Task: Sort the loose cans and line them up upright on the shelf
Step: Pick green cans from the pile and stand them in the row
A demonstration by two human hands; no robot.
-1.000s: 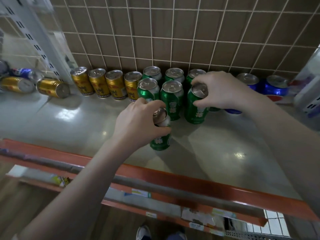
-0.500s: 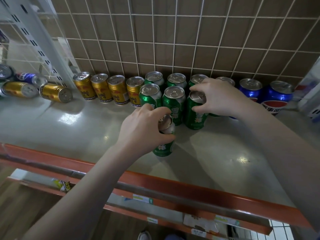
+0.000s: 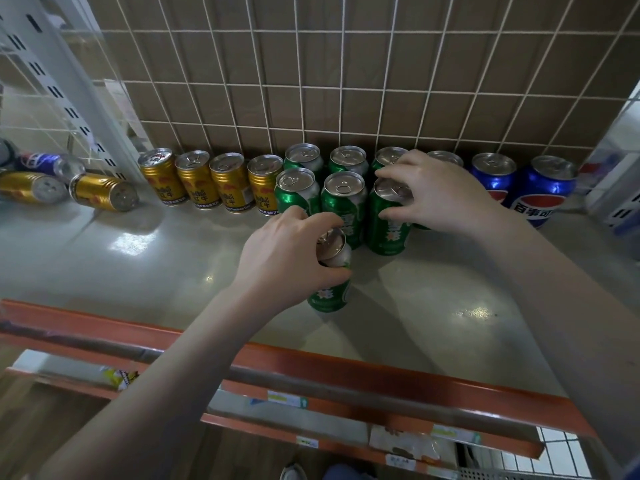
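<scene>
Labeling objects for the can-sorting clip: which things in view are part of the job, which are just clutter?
Job:
- left hand gripping green can
- right hand on second-row green can
- upright gold cans
- blue cans
- loose gold can lying down
- shelf

Clutter:
- shelf-edge price labels
- yellow packet below

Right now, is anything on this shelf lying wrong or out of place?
Yes. At far left, two gold cans and a blue can lie on their sides, apart from the upright rows.
</scene>
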